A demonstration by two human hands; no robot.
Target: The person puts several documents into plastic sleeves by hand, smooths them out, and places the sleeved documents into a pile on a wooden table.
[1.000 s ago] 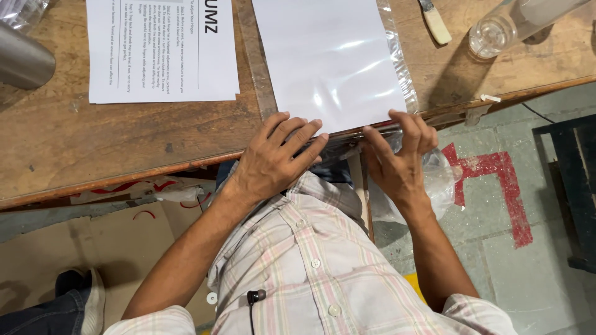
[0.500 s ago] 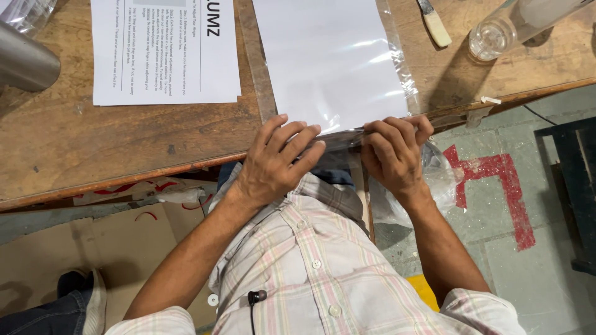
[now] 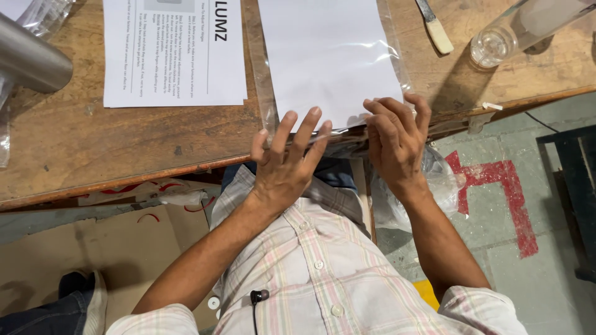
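A clear plastic sleeve with a blank white sheet (image 3: 329,56) inside lies on the wooden table (image 3: 124,149), its open end at the near edge. My left hand (image 3: 287,158) rests flat with fingers spread on the sleeve's near left corner. My right hand (image 3: 397,139) has its fingers curled over the sleeve's near right edge, pinching the plastic at the table's rim.
A printed instruction sheet (image 3: 174,49) lies to the left. A metal tube (image 3: 28,56) and crumpled plastic sit far left. A brush handle (image 3: 434,25) and a clear glass bottle (image 3: 515,31) lie at the right. Cardboard (image 3: 93,248) and another plastic bag (image 3: 434,186) are below the table.
My left hand has spread its fingers and flattened on the sleeve. My right hand has curled its fingers tighter over the sleeve's near edge.
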